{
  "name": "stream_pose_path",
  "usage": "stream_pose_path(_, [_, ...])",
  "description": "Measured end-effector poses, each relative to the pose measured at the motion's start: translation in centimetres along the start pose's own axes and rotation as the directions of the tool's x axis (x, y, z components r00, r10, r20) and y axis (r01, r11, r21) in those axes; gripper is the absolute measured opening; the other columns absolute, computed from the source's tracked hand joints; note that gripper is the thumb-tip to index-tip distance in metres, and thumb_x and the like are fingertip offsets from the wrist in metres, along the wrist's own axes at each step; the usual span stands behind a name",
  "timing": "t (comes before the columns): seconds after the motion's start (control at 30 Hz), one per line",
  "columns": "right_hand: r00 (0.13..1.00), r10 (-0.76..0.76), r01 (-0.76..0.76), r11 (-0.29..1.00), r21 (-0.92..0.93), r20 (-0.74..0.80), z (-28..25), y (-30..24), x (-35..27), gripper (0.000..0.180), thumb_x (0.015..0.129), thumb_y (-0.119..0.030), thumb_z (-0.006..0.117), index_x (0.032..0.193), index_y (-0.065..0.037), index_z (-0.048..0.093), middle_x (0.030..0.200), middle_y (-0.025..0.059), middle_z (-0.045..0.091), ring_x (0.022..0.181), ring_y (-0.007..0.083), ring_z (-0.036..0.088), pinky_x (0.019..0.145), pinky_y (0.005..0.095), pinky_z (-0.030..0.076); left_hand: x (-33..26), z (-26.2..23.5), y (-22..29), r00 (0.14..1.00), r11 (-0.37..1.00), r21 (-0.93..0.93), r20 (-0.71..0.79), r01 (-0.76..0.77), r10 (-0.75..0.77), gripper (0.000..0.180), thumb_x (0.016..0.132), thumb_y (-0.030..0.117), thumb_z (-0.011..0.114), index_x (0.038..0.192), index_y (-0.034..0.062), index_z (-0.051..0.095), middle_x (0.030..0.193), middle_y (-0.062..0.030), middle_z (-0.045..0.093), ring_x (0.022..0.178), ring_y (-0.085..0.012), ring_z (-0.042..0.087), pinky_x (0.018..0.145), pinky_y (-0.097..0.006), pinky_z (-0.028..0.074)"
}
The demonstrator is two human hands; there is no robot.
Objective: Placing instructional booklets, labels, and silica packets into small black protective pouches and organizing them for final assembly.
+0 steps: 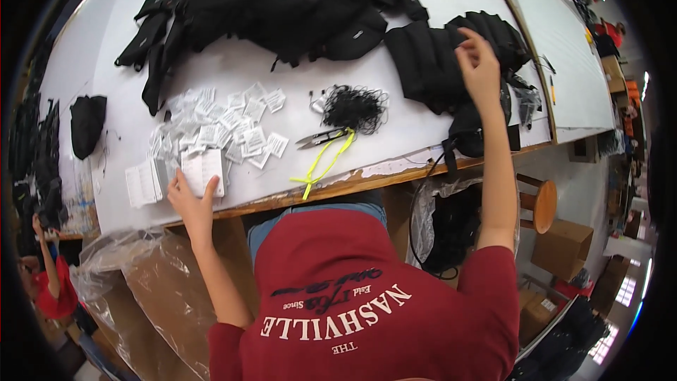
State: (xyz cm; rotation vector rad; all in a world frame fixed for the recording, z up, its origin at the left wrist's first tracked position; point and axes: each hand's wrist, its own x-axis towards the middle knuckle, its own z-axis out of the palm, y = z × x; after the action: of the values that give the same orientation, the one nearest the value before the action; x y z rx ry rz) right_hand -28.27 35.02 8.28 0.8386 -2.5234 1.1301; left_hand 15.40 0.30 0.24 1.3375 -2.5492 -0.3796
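Place: garment or bag workshop, packing and tagging stage.
Work surface: long white-topped wooden worktable (233,70) with chipped front edge.
Goods: heaped black fabric bags (282,0).
Supplies: scattered small white paper tags (211,123), tangled bundle of black strings (355,107), small metal thread snips on a yellow cord (321,137).
Surroundings: brown cardboard boxes (562,247), round wooden stool (539,203), clear plastic sheeting (141,268) under the table, second long white table (564,49) beyond.

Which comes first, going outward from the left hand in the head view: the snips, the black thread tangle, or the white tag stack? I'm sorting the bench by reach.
1. White tag stack, under the left hand, at the table's near edge.
2. Snips, to the right, mid-table.
3. Black thread tangle, just beyond the snips, farther right.
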Motion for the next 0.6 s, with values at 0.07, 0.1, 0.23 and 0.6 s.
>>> stream_pose_path(0.07, [0.975, 0.029, -0.061, 0.988, 0.141, 0.223, 2.6, -4.8, -3.8, 0.033, 0.082, -0.01, 0.066, 0.115, -0.012, 0.061, 0.078, 0.0088, 0.062, 0.063, 0.0176, 0.059, 0.061, 0.0303, 0.05, 0.1, -0.2, 0.2, 1.0, 1.0, 0.028, -0.013, 0.004, -0.003, 0.084, 0.076, 0.046, 0.073, 0.136, -0.0017, 0.041, 0.124, -0.0209, 0.043, 0.114, -0.037, 0.041, 0.099, -0.046, 0.033])
stream_pose_path(0.1, [0.947, 0.016, -0.063, 0.989, 0.136, 0.319, 4.0, -6.4, -5.4, 0.031, 0.083, -0.012, 0.066, 0.114, -0.012, 0.061, 0.075, 0.0084, 0.062, 0.06, 0.0175, 0.058, 0.059, 0.0306, 0.049, 0.0, -0.3, 0.4, 0.999, 0.999, 0.048, -0.034, -0.008, 0.009, 0.086, 0.074, 0.049, 0.074, 0.136, -0.0012, 0.042, 0.124, -0.0209, 0.043, 0.113, -0.0366, 0.041, 0.098, -0.047, 0.033])
stream_pose_path(0.23, [0.9, -0.097, 0.091, 0.995, 0.035, 0.425, 9.9, -11.2, -9.2, 0.021, 0.08, -0.018, 0.07, 0.098, -0.008, 0.063, 0.075, 0.0068, 0.059, 0.064, 0.0173, 0.058, 0.06, 0.0292, 0.047, 0.0, 0.1, 0.4, 0.987, 0.997, 0.062, -0.152, -0.035, 0.045, 0.071, 0.08, 0.043, 0.069, 0.133, 0.002, 0.046, 0.125, -0.0174, 0.043, 0.115, -0.0346, 0.041, 0.097, -0.047, 0.032])
stream_pose_path(0.6, [0.788, -0.11, 0.194, 0.978, -0.075, 0.606, 14.2, -14.1, -6.3, 0.011, 0.077, -0.019, 0.067, 0.081, -0.009, 0.063, 0.078, 0.0078, 0.061, 0.075, 0.027, 0.061, 0.067, 0.0377, 0.048, -0.7, -3.0, 2.4, 0.994, 0.985, -0.174, -0.103, 0.017, -0.035, 0.03, 0.081, 0.014, 0.068, 0.096, -0.0019, 0.048, 0.092, -0.014, 0.051, 0.088, -0.0299, 0.05, 0.08, -0.036, 0.039])
